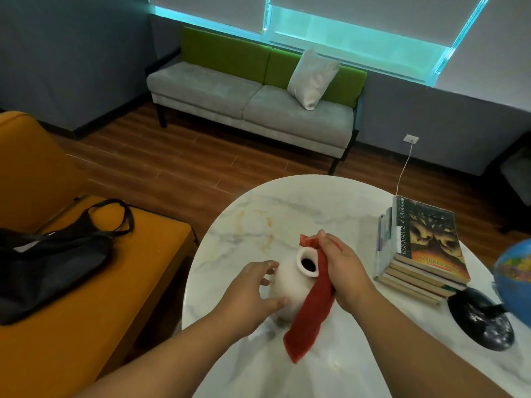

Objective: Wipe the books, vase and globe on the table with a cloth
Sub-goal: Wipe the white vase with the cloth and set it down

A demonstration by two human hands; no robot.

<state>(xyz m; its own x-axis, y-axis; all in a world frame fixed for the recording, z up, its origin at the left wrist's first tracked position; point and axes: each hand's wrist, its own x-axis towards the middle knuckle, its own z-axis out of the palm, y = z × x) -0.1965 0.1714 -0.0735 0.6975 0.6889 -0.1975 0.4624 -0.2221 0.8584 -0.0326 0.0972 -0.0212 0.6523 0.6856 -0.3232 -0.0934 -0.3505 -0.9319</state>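
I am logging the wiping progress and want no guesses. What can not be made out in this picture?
All in the head view:
- Vase: its right side is hidden by the cloth and the right hand.
- Globe: mostly cut off by the right edge.
- Books: lower covers are hidden under the top one.
- Left hand: blurred, so whether it grips the vase is unclear.

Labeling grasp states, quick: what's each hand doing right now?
Left hand: open, fingers spread against the vase.
Right hand: closed on the red cloth, pressing it to the vase.
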